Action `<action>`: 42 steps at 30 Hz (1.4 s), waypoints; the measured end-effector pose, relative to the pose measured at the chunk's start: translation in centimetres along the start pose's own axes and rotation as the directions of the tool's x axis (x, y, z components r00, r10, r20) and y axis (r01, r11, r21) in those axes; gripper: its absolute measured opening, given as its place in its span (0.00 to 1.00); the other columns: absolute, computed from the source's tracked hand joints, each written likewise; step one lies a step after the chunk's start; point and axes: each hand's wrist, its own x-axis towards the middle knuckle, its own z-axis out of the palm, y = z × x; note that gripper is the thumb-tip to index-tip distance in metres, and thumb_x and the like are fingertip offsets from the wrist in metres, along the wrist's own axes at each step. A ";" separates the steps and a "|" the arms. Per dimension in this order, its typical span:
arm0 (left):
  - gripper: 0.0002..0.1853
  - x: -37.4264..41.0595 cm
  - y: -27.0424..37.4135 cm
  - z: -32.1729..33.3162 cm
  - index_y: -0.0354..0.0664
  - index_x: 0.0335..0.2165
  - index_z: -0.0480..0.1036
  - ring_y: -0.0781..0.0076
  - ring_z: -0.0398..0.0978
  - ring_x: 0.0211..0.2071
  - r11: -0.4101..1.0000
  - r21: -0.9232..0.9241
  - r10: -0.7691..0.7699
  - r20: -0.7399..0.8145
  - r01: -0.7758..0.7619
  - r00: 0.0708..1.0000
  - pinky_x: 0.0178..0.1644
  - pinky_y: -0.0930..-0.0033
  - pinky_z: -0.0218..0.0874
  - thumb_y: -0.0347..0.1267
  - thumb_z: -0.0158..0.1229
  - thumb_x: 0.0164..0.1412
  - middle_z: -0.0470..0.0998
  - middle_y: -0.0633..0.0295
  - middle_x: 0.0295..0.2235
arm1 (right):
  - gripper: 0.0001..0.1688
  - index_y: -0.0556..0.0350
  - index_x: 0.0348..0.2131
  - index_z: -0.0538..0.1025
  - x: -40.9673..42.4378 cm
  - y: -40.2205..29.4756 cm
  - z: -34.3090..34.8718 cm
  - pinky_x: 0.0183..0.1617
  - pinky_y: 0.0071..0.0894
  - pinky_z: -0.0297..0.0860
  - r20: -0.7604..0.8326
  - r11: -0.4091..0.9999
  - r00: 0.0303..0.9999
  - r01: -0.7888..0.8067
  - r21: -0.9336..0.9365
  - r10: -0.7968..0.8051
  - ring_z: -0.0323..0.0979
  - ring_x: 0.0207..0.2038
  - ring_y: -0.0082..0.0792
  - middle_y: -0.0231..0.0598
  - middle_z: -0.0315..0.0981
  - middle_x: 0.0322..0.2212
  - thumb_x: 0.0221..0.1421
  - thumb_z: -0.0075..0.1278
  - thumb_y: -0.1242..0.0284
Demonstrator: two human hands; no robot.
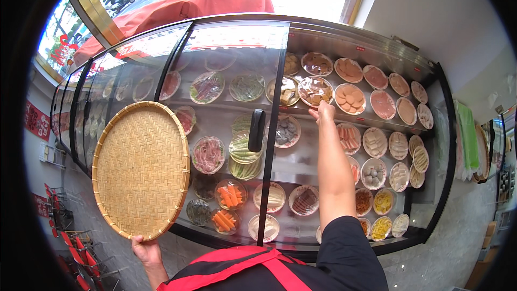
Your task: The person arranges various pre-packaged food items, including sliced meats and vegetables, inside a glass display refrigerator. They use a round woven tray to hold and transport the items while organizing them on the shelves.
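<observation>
My left hand (146,252) grips the lower rim of a round woven bamboo tray (141,169), which is held tilted up and bears nothing. My right hand (324,112) reaches through the uncovered part of a glass-fronted refrigerated display case. It is at the near edge of a film-wrapped plate of brown food pieces (315,89) on the upper shelf. Whether the fingers grip that rim cannot be made out. Next to it, on the right, sits a plate of pale pink round slices (349,98); on the left is another wrapped plate (285,91).
A sliding glass door (242,64) with a black handle (256,130) covers the case's left part. Lower shelves carry a plate of grey food (287,131), carrot sticks (231,195) and dark red slices (305,200). Red chairs (74,250) stand at the lower left.
</observation>
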 end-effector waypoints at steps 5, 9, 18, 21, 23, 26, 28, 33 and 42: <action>0.33 -0.6 -0.1 -0.3 0.37 0.49 0.59 0.61 0.67 0.45 1.000 -0.002 -0.002 -0.029 0.002 1.000 0.48 0.57 0.62 0.24 0.47 0.38 0.68 0.57 0.45 | 0.22 0.73 0.40 0.66 -0.7 -1.1 -2.4 0.18 0.28 0.72 -0.312 0.997 0.949 0.062 0.048 -0.044 0.73 0.21 0.39 0.54 0.69 0.31 0.53 0.39 0.68; 0.32 -0.6 -0.3 -0.3 0.37 0.49 0.59 0.61 0.67 0.45 1.000 0.016 0.004 -0.019 -0.003 1.000 0.48 0.57 0.62 0.25 0.47 0.38 0.68 0.57 0.45 | 0.20 0.75 0.42 0.65 0.4 -2.7 -6.0 0.26 0.30 0.76 -0.434 0.996 0.900 0.076 0.053 -0.045 0.73 0.31 0.40 0.53 0.64 0.41 0.51 0.41 0.76; 0.32 0.0 -0.7 -0.5 0.37 0.48 0.60 0.62 0.67 0.45 1.000 -0.027 -0.009 -0.029 0.008 1.000 0.49 0.58 0.61 0.25 0.47 0.37 0.68 0.58 0.44 | 0.15 0.76 0.37 0.69 -0.3 -7.6 -6.2 0.21 0.23 0.74 -0.518 0.995 0.851 0.095 -0.006 -0.084 0.74 0.23 0.37 0.53 0.71 0.31 0.49 0.39 0.82; 0.32 -0.2 -0.9 -0.2 0.37 0.48 0.60 0.62 0.67 0.45 0.999 -0.040 -0.024 -0.048 0.022 0.999 0.48 0.59 0.61 0.24 0.47 0.37 0.68 0.58 0.45 | 0.14 0.74 0.37 0.70 -0.2 -7.4 -6.4 0.21 0.24 0.74 -0.520 0.992 0.851 0.115 0.042 -0.076 0.74 0.25 0.36 0.53 0.69 0.35 0.48 0.41 0.83; 0.32 -0.8 -0.8 0.3 0.37 0.48 0.60 0.62 0.67 0.45 0.999 -0.034 -0.022 -0.060 0.020 0.998 0.48 0.59 0.61 0.24 0.47 0.37 0.68 0.58 0.45 | 0.14 0.73 0.37 0.70 -0.5 -6.7 -6.6 0.21 0.25 0.75 -0.524 0.995 0.849 0.101 0.027 -0.072 0.74 0.26 0.36 0.52 0.69 0.36 0.47 0.43 0.84; 0.32 -0.4 -1.0 0.0 0.37 0.49 0.60 0.62 0.67 0.45 0.999 -0.013 -0.030 -0.005 0.030 1.000 0.49 0.60 0.61 0.25 0.47 0.37 0.68 0.59 0.45 | 0.17 0.65 0.43 0.67 1.7 -5.9 -8.7 0.25 0.29 0.76 -0.471 0.981 0.882 0.117 0.153 -0.031 0.73 0.29 0.38 0.49 0.66 0.39 0.52 0.43 0.79; 0.32 -0.4 -0.7 -0.6 0.37 0.49 0.60 0.62 0.67 0.45 1.000 -0.011 -0.022 -0.001 0.022 1.000 0.49 0.60 0.60 0.25 0.47 0.37 0.68 0.59 0.45 | 0.18 0.69 0.42 0.66 1.1 -4.9 -8.1 0.25 0.28 0.75 -0.444 0.972 0.896 0.116 0.205 -0.013 0.73 0.27 0.40 0.52 0.67 0.38 0.52 0.43 0.75; 0.33 -1.0 -0.5 -0.4 0.37 0.49 0.59 0.63 0.67 0.46 1.000 -0.001 -0.012 -0.017 0.012 1.000 0.50 0.61 0.60 0.24 0.48 0.37 0.68 0.59 0.45 | 0.24 0.73 0.45 0.60 -1.1 -0.6 -5.1 0.27 0.31 0.75 -0.166 0.981 0.979 0.143 0.133 -0.120 0.73 0.29 0.45 0.59 0.66 0.36 0.52 0.40 0.71; 0.34 -1.4 -0.5 -0.3 0.37 0.49 0.59 0.61 0.67 0.45 0.999 -0.035 -0.031 -0.054 0.029 0.998 0.49 0.58 0.61 0.24 0.47 0.36 0.68 0.57 0.45 | 0.16 0.73 0.43 0.62 0.5 -0.9 -0.6 0.25 0.31 0.75 0.001 1.000 1.000 0.021 0.008 -0.021 0.72 0.30 0.43 0.53 0.66 0.38 0.55 0.36 0.79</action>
